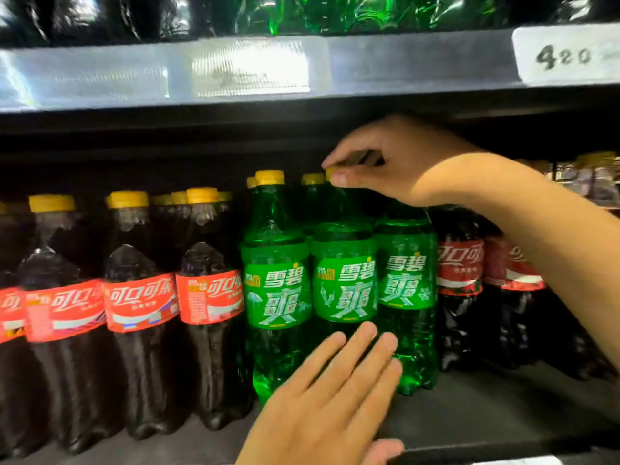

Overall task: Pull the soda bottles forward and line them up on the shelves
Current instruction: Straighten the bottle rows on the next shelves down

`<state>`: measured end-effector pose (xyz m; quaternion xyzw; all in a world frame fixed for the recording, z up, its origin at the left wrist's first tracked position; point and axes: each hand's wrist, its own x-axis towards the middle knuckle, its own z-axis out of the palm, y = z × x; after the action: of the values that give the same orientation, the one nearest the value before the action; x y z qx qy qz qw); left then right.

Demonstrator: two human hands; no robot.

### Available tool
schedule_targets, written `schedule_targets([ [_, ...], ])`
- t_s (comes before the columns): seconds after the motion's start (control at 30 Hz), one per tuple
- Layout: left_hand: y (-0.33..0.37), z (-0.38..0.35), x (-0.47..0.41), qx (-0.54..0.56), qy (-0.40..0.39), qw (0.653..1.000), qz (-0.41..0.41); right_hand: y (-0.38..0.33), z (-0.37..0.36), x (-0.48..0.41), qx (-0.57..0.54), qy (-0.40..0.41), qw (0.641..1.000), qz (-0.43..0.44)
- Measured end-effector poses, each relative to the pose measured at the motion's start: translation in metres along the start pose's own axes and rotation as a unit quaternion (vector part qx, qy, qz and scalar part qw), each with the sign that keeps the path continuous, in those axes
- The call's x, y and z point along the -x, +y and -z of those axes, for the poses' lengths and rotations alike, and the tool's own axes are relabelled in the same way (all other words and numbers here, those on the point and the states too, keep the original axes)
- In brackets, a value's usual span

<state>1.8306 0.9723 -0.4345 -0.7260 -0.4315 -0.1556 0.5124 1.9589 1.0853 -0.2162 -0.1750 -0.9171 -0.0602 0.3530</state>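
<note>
**Soda bottles (276,290) on the shelf (486,411), both hands at one**

The middle green bottle (342,280) stands between two other green bottles. The right hand (396,162) pinches its yellow cap (332,172). The left hand (328,397), fingers straight and slightly apart, is flat before its lower part. Left of it stand four cola bottles (141,297) in front. Right of it stand two more, set farther back.

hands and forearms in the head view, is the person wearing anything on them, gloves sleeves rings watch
Nothing worn shows. The left hand and right hand are bare: no gloves, no rings. The right forearm is bare to the frame edge: no sleeve, watch or band. The left arm is out of view.
</note>
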Motion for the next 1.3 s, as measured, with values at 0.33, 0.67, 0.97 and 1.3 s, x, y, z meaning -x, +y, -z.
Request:
schedule_targets([
  [0.33,-0.006,-0.006,0.009,0.001,-0.035,0.999,0.015,0.007,0.0,0.005,0.004,0.029,1.0,-0.004],
  [0.67,-0.005,-0.006,0.01,0.022,-0.029,0.999,0.023,0.035,-0.011,0.021,0.171,0.023,0.98,-0.101],
  [0.97,-0.002,-0.006,0.012,0.046,-0.026,0.998,0.034,0.039,-0.015,0.029,0.098,0.057,0.99,-0.082],
  [1.3,-0.005,0.012,0.02,0.058,-0.002,0.991,0.118,0.026,-0.013,0.029,0.12,0.115,0.986,-0.033],
])
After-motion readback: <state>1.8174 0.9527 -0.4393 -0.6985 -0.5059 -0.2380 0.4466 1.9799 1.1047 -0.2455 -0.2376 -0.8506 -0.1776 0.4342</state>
